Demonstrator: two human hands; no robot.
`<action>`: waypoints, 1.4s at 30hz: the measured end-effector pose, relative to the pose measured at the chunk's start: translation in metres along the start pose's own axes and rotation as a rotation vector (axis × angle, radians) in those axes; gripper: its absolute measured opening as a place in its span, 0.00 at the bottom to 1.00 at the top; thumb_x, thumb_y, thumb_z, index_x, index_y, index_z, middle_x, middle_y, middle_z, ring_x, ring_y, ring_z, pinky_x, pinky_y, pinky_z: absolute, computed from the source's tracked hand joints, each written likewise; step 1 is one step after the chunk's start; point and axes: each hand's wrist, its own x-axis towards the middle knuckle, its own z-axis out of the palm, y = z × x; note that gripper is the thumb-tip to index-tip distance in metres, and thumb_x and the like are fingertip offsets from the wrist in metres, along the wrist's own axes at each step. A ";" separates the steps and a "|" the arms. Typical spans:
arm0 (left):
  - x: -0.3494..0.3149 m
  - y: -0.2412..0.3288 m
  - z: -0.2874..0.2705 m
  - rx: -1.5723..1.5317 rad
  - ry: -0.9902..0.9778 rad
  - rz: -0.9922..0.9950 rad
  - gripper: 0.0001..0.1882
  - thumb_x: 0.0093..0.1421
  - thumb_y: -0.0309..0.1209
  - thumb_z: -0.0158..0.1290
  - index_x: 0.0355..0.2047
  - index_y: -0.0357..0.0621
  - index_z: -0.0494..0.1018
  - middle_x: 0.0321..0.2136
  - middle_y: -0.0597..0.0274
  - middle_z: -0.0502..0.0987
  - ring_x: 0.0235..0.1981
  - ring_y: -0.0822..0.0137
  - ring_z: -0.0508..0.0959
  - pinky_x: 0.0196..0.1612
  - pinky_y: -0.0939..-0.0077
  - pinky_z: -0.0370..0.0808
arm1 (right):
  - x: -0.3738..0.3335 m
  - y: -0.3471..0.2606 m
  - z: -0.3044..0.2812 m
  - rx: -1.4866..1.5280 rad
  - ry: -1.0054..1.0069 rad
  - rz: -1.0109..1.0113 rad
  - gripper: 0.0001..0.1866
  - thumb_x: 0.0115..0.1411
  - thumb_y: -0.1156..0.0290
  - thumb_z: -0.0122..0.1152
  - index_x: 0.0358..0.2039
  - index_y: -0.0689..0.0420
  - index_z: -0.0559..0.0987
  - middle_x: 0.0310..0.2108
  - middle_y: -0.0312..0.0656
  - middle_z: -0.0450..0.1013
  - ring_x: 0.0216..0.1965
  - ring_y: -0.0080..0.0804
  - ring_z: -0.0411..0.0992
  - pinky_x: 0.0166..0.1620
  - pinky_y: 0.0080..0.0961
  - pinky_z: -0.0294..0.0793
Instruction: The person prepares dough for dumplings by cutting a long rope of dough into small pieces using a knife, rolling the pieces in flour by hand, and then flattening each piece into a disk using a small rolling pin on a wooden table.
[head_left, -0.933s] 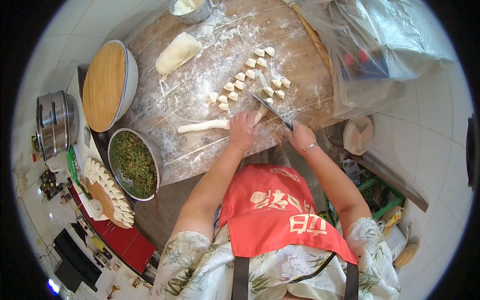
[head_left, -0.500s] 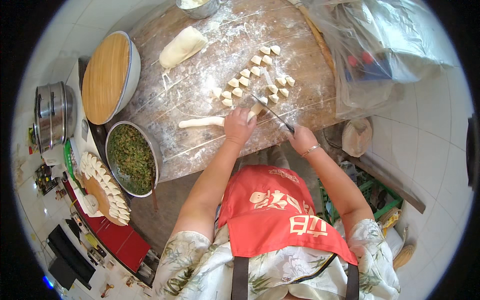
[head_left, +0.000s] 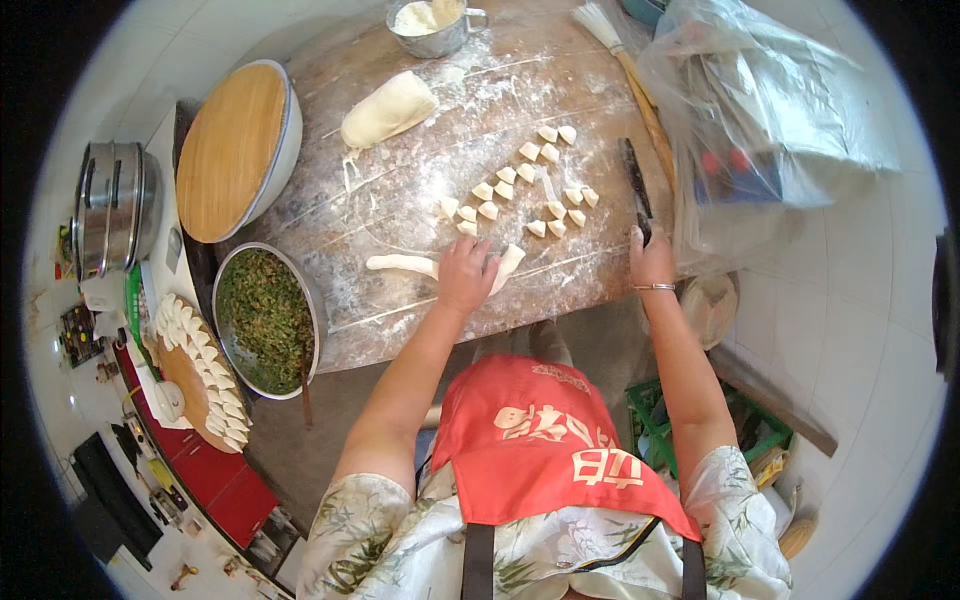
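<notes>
Our left hand (head_left: 467, 274) lay over the dough rope (head_left: 400, 263) on the table (head_left: 590, 272); whether its fingers gripped, we couldn't tell. Our right hand (head_left: 652, 262) held the knife (head_left: 636, 184), fingers wrapped round the handle, blade pointing away. Dough pieces (head_left: 506, 174) lay beyond the dough rope.

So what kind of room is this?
Probably a kitchen: a floury wooden table holds cut dough pieces, a metal bowl holds chopped green filling, and shaped dumplings sit on a round board.
</notes>
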 end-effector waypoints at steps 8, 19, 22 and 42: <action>0.047 -0.017 -0.012 -0.010 0.090 -0.019 0.25 0.55 0.29 0.52 0.55 0.45 0.69 0.53 0.51 0.70 0.54 0.50 0.69 0.59 0.57 0.63 | 0.024 0.002 0.020 -0.147 0.200 -0.128 0.20 0.58 0.64 0.56 0.49 0.59 0.73 0.46 0.53 0.72 0.42 0.52 0.73 0.46 0.44 0.72; 0.055 0.045 0.010 -0.150 -0.234 0.055 0.12 0.54 0.33 0.53 0.38 0.49 0.79 0.40 0.58 0.75 0.44 0.55 0.74 0.49 0.58 0.69 | 0.054 -0.043 0.074 0.601 -0.154 0.532 0.16 0.58 0.68 0.58 0.42 0.66 0.76 0.33 0.52 0.77 0.34 0.42 0.76 0.40 0.35 0.74; 0.092 0.044 0.013 -0.113 -0.318 -0.034 0.13 0.56 0.31 0.51 0.41 0.47 0.78 0.50 0.49 0.72 0.53 0.54 0.70 0.58 0.57 0.65 | 0.101 -0.041 0.085 0.242 -0.220 0.207 0.16 0.59 0.63 0.55 0.38 0.64 0.79 0.35 0.57 0.76 0.37 0.52 0.76 0.42 0.38 0.73; 0.109 0.061 0.015 -0.174 0.024 -0.199 0.13 0.51 0.22 0.49 0.36 0.45 0.79 0.46 0.52 0.74 0.52 0.49 0.70 0.58 0.56 0.65 | 0.114 -0.088 0.096 0.445 -0.518 -0.014 0.16 0.61 0.63 0.55 0.39 0.66 0.75 0.29 0.51 0.76 0.26 0.35 0.75 0.32 0.31 0.73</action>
